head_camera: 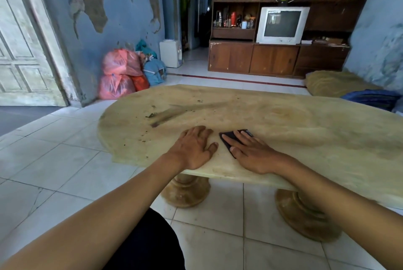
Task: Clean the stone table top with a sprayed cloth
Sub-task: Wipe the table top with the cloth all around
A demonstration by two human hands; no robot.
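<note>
The oval beige stone table top (283, 121) fills the middle of the head view, with a dark wet streak and small bits of dirt on its left part. A small dark cloth (229, 137) lies flat near the table's near edge. My right hand (250, 152) presses on the cloth with straight fingers and covers most of it. My left hand (194, 147) rests flat on the bare stone just left of the cloth, fingers spread.
Two round stone pedestals (185, 191) carry the table over a white tiled floor. Pink and blue bags (122, 73) stand by the blue wall at the left. A wooden cabinet with a television (281, 25) stands behind. A cushion (333, 83) lies at the far right.
</note>
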